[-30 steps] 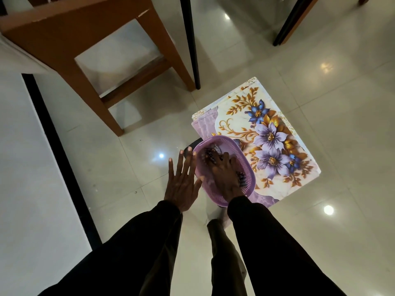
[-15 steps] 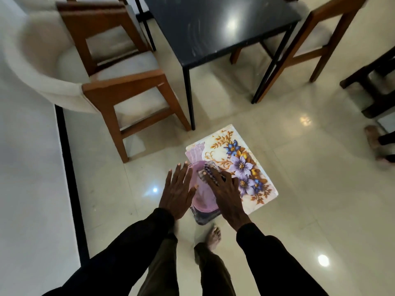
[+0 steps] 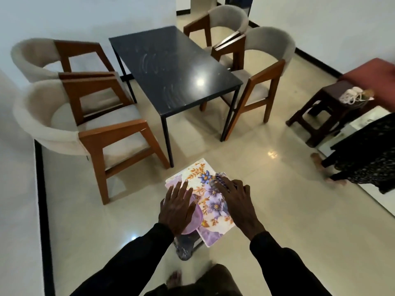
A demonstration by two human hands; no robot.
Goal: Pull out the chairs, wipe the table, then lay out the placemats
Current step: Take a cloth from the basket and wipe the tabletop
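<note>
The black table (image 3: pixel 171 67) stands ahead with pale smears on its top. Four wood-and-beige chairs flank it, two on the left (image 3: pixel 85 124) and two on the right (image 3: pixel 267 67), all set back from the table. Floral placemats (image 3: pixel 201 182) lie stacked on the floor below my hands, with a purple basket (image 3: pixel 195 216) on them. My right hand (image 3: pixel 237 201) holds a dark patterned cloth (image 3: pixel 220 178) that sticks out past its fingertips. My left hand (image 3: pixel 177 208) hovers over the basket with its fingers straight, holding nothing.
A dark wooden stool (image 3: pixel 327 107) with pale items on it stands at the right beside a red seat (image 3: pixel 374 71). Another person's dark skirt and feet (image 3: pixel 363 154) show at the right edge. A dark object (image 3: pixel 184 246) lies under the basket.
My right hand has lifted the cloth out of the purple basket. My view has risen from the floor, so the whole table and the chairs now show.
</note>
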